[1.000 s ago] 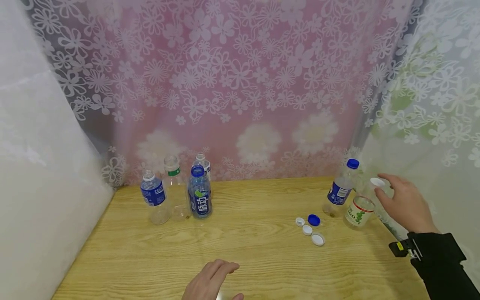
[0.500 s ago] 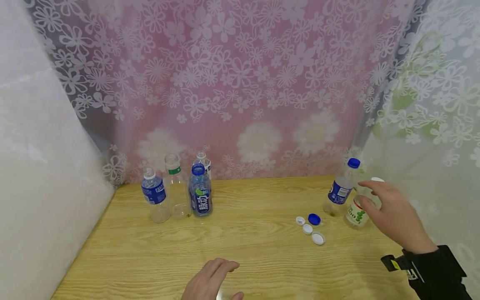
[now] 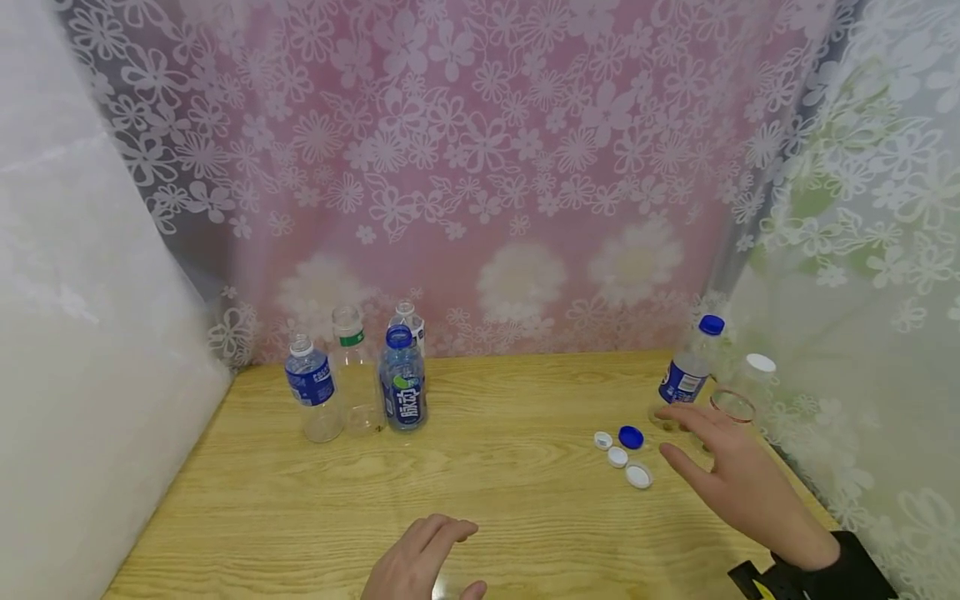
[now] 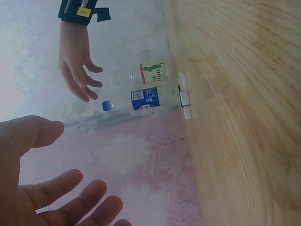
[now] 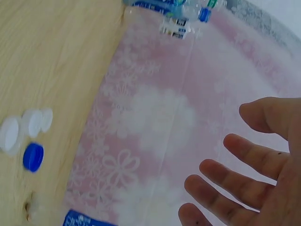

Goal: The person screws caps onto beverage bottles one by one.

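Observation:
My right hand (image 3: pixel 738 487) hovers in front of two capped bottles at the right of the table, fingers spread and holding nothing. One is a clear bottle with a blue label (image 3: pixel 681 383) and blue cap. Beside it stands a clear bottle with a white cap (image 3: pixel 761 363); in the head view my hand hides its label (image 4: pixel 155 73), which the left wrist view shows. Left of that hand lie a blue bottle cap (image 3: pixel 631 437) and several white caps (image 3: pixel 639 476). Near the table's front edge, my left hand (image 3: pixel 416 558) is relaxed and holds nothing.
Uncapped bottles stand together at the back left: a blue-labelled one (image 3: pixel 310 387), a tall clear one with a green neck band (image 3: pixel 352 340), a blue-tinted one (image 3: pixel 405 392) and another behind it (image 3: pixel 406 314). A flowered curtain (image 3: pixel 480 208) hangs behind the wooden table (image 3: pixel 510 500).
My right hand has let go of the white cap on the clear bottle and moved left and toward me, away from the cap. The left hand has stayed in place.

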`<act>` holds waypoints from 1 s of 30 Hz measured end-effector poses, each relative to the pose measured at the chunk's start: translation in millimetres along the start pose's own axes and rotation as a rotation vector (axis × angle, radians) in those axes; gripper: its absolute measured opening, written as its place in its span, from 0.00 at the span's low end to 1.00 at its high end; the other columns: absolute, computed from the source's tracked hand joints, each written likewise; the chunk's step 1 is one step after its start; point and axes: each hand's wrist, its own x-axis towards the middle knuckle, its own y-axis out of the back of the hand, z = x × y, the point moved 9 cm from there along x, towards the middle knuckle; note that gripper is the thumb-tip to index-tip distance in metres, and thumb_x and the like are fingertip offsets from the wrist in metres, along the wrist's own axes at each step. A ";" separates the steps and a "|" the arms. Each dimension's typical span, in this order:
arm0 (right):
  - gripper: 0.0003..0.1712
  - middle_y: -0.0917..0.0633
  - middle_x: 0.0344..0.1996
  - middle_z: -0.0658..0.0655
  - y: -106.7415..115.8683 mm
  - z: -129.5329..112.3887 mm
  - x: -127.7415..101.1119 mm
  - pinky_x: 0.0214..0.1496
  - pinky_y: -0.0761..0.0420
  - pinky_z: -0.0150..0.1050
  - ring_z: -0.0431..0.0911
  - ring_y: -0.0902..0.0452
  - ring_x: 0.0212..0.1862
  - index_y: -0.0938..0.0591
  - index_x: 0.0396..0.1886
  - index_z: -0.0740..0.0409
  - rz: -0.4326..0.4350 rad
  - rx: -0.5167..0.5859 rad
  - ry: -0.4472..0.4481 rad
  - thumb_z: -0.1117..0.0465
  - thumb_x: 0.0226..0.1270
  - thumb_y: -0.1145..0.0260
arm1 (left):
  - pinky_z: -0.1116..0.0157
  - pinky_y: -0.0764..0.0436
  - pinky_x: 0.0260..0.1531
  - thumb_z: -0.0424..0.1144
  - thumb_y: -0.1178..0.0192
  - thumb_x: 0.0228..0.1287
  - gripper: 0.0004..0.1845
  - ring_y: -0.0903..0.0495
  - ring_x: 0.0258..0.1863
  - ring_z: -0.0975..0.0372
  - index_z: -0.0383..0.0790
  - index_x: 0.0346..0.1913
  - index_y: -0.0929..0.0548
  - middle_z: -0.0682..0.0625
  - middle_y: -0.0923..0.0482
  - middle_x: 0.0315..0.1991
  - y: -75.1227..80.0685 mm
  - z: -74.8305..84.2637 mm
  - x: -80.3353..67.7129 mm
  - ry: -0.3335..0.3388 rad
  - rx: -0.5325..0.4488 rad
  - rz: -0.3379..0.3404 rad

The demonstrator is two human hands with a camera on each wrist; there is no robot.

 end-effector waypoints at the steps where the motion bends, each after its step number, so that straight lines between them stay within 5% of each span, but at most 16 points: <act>1: 0.26 0.20 0.62 0.52 -2.9 -3.8 -1.7 0.46 0.20 0.38 0.51 0.25 0.61 0.22 0.65 0.44 -0.008 0.007 -0.002 0.58 0.68 0.29 | 0.72 0.25 0.28 0.62 0.39 0.66 0.22 0.24 0.38 0.71 0.53 0.53 0.17 0.64 0.22 0.43 0.0 0.1 0.2 0.001 0.000 -0.003; 9: 0.30 0.20 0.61 0.48 -18.7 -36.7 -12.5 0.50 0.19 0.47 0.49 0.23 0.61 0.23 0.65 0.36 -0.013 0.022 0.022 0.56 0.64 0.26 | 0.71 0.25 0.28 0.63 0.40 0.67 0.22 0.24 0.38 0.70 0.53 0.53 0.17 0.63 0.22 0.43 -2.0 -0.9 1.5 0.023 -0.007 -0.037; 30: 0.32 0.20 0.58 0.39 -51.7 -91.2 -32.9 0.45 0.15 0.39 0.38 0.20 0.55 0.21 0.61 0.35 -0.030 0.097 0.177 0.55 0.57 0.22 | 0.71 0.25 0.27 0.61 0.37 0.65 0.21 0.23 0.39 0.71 0.53 0.53 0.17 0.63 0.21 0.44 -1.8 -0.5 3.4 0.018 -0.010 -0.028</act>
